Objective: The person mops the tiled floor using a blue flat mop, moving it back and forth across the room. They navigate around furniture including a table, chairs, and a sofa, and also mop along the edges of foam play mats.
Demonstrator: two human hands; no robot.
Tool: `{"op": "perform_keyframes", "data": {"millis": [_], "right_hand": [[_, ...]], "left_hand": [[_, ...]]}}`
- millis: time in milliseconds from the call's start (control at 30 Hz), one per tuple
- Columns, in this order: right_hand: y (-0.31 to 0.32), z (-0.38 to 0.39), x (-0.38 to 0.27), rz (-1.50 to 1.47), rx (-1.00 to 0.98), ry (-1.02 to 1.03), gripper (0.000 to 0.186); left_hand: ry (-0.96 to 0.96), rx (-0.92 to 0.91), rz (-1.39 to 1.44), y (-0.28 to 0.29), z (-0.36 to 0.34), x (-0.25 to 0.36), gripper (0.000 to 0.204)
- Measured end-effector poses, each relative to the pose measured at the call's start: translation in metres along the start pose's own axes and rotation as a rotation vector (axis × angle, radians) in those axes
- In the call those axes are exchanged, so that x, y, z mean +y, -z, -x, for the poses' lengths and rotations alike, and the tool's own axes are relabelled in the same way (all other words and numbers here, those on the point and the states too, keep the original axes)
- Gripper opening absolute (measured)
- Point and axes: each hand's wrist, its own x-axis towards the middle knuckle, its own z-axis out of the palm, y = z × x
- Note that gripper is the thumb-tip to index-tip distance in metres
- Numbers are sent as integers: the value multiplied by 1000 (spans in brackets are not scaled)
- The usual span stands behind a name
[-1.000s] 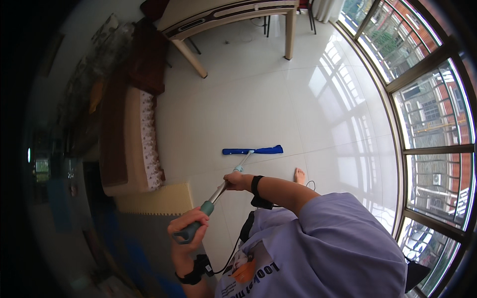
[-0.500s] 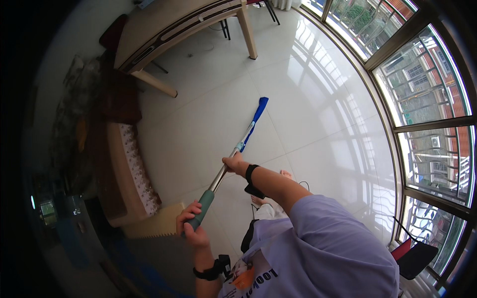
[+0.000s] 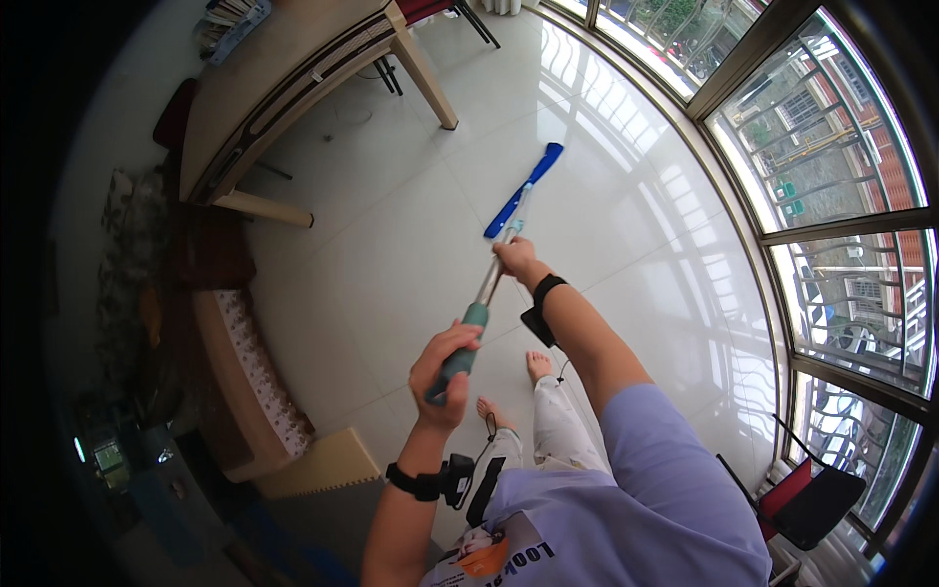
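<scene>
Head view: left hand [image 3: 442, 374] is gripping green mop handle [image 3: 475, 315] mid-frame, right hand [image 3: 515, 256] is gripping metal pole [image 3: 490, 283], blue mop pad [image 3: 506, 212] is lying on floor [image 3: 636, 293], upper center.

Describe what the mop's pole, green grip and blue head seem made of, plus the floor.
Pole: probably metal, by its silvery shine. Green grip: perhaps plastic or foam, looking mostly matte. Blue head: likely cloth, though its texture is too small to tell. Floor: glossy tile, perhaps ceramic or stone, given bright reflections and straight joint lines.

Downward fisheye from head height
</scene>
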Motion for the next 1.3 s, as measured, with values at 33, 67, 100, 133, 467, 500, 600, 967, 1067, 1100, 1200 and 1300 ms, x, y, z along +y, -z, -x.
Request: {"op": "perform_keyframes", "data": {"millis": [33, 67, 100, 133, 467, 500, 600, 967, 1067, 1100, 1200, 1300], "right_hand": [[17, -6, 0, -53, 53, -31, 26], [33, -11, 0, -90, 48, -5, 24], [48, -15, 0, -148, 81, -12, 23], [61, -18, 0, -193, 103, -31, 20], [117, 31, 31, -339, 143, -50, 17], [113, 39, 35, -313, 108, -103, 17], [90, 67, 49, -331, 15, -163, 18], [-51, 185, 134, -367, -192, -364, 19], [-94, 221, 169, -266, -294, -279, 19], [-108, 231, 182, -174, -338, -222, 19], [-162, 257, 218, -264, -345, -404, 20], [-211, 292, 247, -310, -432, -446, 24]], "left_hand": [[7, -45, 5, -11, -9, -2, 34], [0, -69, 18, -21, -17, -4, 37], [-7, -92, 43, -30, -24, -5, 37], [-7, -122, 59, -38, -30, -6, 37], [0, -270, 146, -47, -33, 2, 42], [80, -201, 283, -43, -25, 4, 41], [158, -40, 511, -24, -3, 10, 40], [95, 288, 510, 93, 125, 56, 27], [76, 335, 510, 133, 177, 68, 24], [80, 361, 496, 145, 194, 72, 23], [85, 434, 464, 184, 247, 87, 23], [63, 441, 429, 221, 287, 108, 24]]}}
